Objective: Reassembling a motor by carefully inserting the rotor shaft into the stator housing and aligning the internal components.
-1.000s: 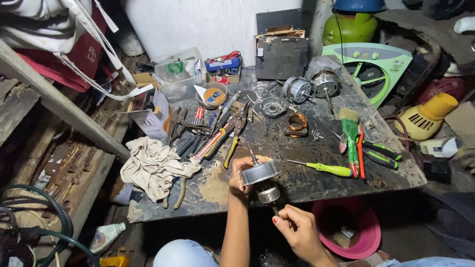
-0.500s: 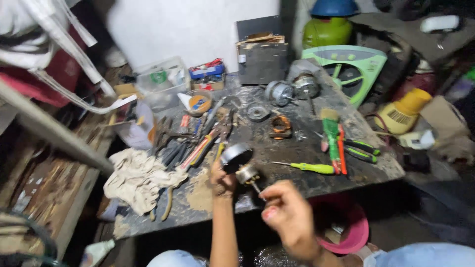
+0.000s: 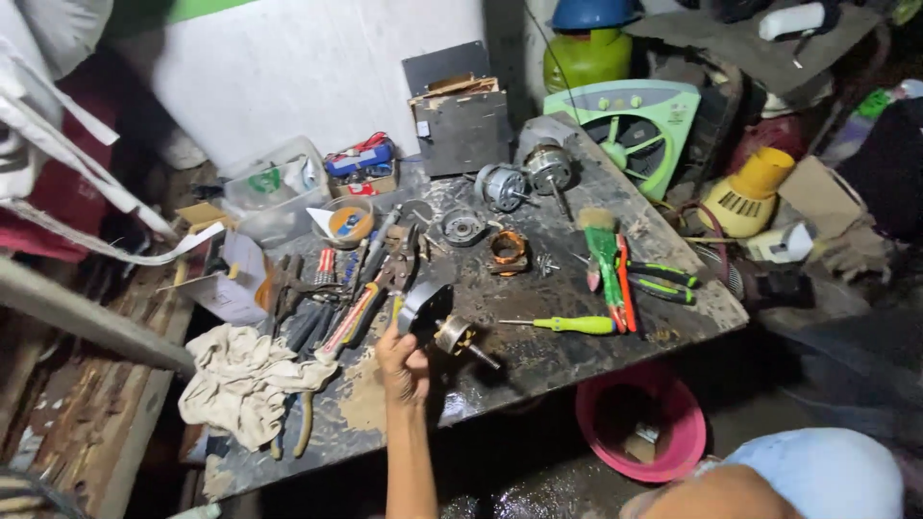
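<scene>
- A left hand (image 3: 404,360) grips a small electric motor part (image 3: 435,322), its dark housing and brass-coloured end with a thin shaft held just above the dirty tabletop (image 3: 538,360), fingers closed around the housing.
- The right hand, which half a second ago reached up toward the shaft end of the part, has dropped out of the frame; whether it is open or closed cannot be told.
- That leaves the part carried by one hand alone, and it now sits farther over the tabletop, near the cluster of pliers and cutters (image 3: 361,288), than it did a second ago at the front edge.
- A yellow-handled screwdriver (image 3: 567,325) lies just to the right of the shaft, untouched.
- Beyond it rest a copper winding (image 3: 508,252), a round metal cover (image 3: 463,227) and two more motor bodies (image 3: 524,178).
- A crumpled rag (image 3: 245,380) lies at the left; a pink bucket (image 3: 639,428) stands below the tabletop edge.
</scene>
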